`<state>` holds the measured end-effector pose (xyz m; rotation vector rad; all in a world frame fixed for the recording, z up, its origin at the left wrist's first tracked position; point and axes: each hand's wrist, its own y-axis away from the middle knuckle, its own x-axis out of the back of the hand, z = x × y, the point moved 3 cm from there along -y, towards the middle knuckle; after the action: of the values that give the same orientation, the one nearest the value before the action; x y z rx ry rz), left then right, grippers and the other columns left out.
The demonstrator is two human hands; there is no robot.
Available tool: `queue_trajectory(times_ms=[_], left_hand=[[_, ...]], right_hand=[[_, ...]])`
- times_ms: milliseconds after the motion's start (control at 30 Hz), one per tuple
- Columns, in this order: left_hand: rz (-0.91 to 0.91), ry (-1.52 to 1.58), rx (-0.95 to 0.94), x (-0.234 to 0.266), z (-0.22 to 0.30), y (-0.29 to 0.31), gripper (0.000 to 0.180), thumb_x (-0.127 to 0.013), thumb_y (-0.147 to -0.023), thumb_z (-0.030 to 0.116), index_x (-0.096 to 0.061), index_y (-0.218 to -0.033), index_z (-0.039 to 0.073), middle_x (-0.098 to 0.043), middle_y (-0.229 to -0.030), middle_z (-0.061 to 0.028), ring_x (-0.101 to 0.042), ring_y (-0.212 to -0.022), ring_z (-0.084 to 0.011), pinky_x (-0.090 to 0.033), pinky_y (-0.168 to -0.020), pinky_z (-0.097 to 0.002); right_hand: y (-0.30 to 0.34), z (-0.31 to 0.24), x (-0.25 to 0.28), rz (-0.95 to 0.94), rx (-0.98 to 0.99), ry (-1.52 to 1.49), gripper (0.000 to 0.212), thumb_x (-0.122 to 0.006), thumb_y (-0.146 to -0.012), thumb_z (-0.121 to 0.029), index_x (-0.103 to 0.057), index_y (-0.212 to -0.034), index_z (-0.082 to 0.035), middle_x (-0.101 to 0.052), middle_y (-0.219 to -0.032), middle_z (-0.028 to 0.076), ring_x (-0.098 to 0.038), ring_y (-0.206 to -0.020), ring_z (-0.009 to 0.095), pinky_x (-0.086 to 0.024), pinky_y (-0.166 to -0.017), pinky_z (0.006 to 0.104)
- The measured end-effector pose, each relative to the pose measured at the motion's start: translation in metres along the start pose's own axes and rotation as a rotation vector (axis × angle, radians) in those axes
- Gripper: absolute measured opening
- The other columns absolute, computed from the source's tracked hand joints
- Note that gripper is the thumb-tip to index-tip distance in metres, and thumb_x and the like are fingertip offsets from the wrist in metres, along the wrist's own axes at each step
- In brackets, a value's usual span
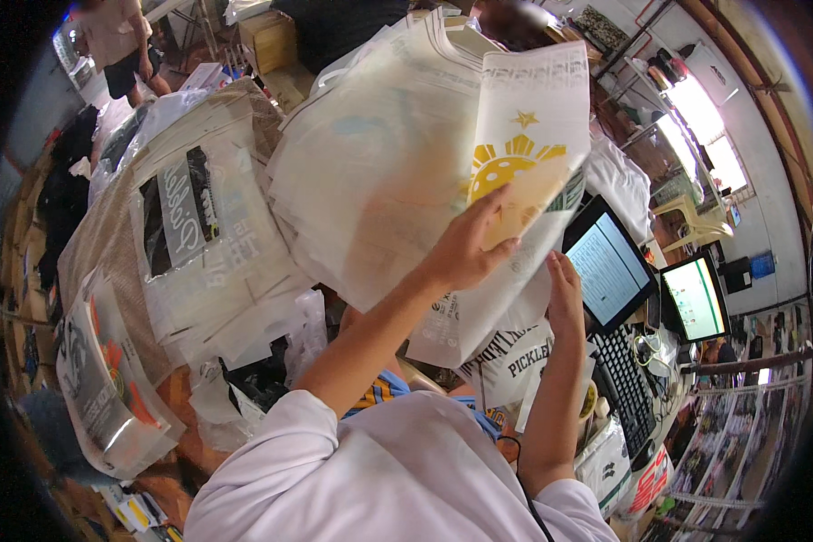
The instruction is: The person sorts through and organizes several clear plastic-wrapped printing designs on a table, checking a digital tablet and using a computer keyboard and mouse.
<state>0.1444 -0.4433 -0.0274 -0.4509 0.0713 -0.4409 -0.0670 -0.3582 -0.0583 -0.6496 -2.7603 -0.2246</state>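
My left hand (474,239) lies on a curled translucent film sheet (531,99) printed with a yellow star and half sun; its thumb and fingers are spread apart. At the sheet's right edge, my right hand (565,294) has its fingers close together, tips on the edge. The sheet rises upright at the top and bends toward me below. Behind it and to its left spreads a thick fan of large translucent sheets (370,154). Beneath my hands is a white piece with black lettering (506,361), partly covered.
On the left, printed film sheets in clear plastic (235,262) lie on a brown cloth (108,239), near another film with orange and black print (113,397). To the right stand a laptop-like screen (610,262), a second screen (696,298) and a black keyboard (625,384). A person (122,45) stands far left.
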Motion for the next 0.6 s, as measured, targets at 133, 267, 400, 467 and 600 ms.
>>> queue_trajectory(times_ms=[133, 267, 400, 467, 600], left_hand=[[0.166, -0.022, 0.145, 0.066, -0.024, 0.0, 0.082, -0.067, -0.086, 0.041, -0.029, -0.145, -0.001, -0.033, -0.149, -0.0217, -0.043, -0.131, -0.0297, -0.034, -0.108, -0.0394], [0.636, -1.318, 0.425, 0.162, -0.099, 0.028, 0.091, -0.069, -0.08, 0.048, -0.029, -0.143, -0.004, -0.044, -0.139, -0.0272, -0.046, -0.127, -0.0369, -0.035, -0.107, -0.04], [0.569, -0.932, 0.533, 0.171, -0.112, 0.034, 0.087, -0.068, -0.08, 0.043, -0.028, -0.143, -0.002, -0.04, -0.143, -0.0249, -0.049, -0.123, -0.0401, -0.041, -0.101, -0.0419], [0.607, -0.859, 0.382, 0.155, -0.098, 0.032, 0.07, -0.063, -0.084, 0.026, -0.033, -0.142, 0.001, -0.048, -0.136, -0.0245, -0.056, -0.113, -0.0401, -0.046, -0.094, -0.0465], [0.236, -0.606, 0.437, 0.092, -0.035, 0.004, 0.055, -0.053, -0.085, 0.006, -0.041, -0.139, 0.005, -0.06, -0.12, -0.0233, -0.062, -0.101, -0.0376, -0.049, -0.088, -0.0456]], right_hand=[[-0.001, 0.015, 0.007, 0.018, -0.078, -0.209, 0.068, -0.035, -0.098, -0.057, -0.057, -0.12, 0.004, -0.058, -0.124, 0.015, -0.052, -0.11, 0.02, -0.037, -0.099, 0.0313], [0.002, 0.003, 0.004, 0.001, -0.139, -0.26, 0.084, -0.034, -0.091, -0.071, -0.055, -0.121, 0.004, -0.051, -0.131, 0.021, -0.043, -0.122, 0.027, -0.029, -0.106, 0.0403], [0.0, 0.0, 0.003, 0.052, -0.095, 0.027, 0.073, -0.051, -0.089, -0.062, -0.055, -0.12, 0.005, -0.057, -0.121, 0.02, -0.05, -0.115, 0.028, -0.036, -0.101, 0.0381], [0.002, -0.009, -0.004, 0.03, -0.078, 0.261, 0.066, -0.059, -0.088, -0.055, -0.056, -0.118, 0.004, -0.059, -0.116, 0.019, -0.055, -0.108, 0.027, -0.039, -0.097, 0.0364], [0.001, 0.002, -0.005, 0.034, -0.117, 0.157, 0.056, -0.064, -0.089, -0.045, -0.055, -0.117, 0.003, -0.06, -0.115, 0.018, -0.055, -0.106, 0.026, -0.041, -0.095, 0.0333]])
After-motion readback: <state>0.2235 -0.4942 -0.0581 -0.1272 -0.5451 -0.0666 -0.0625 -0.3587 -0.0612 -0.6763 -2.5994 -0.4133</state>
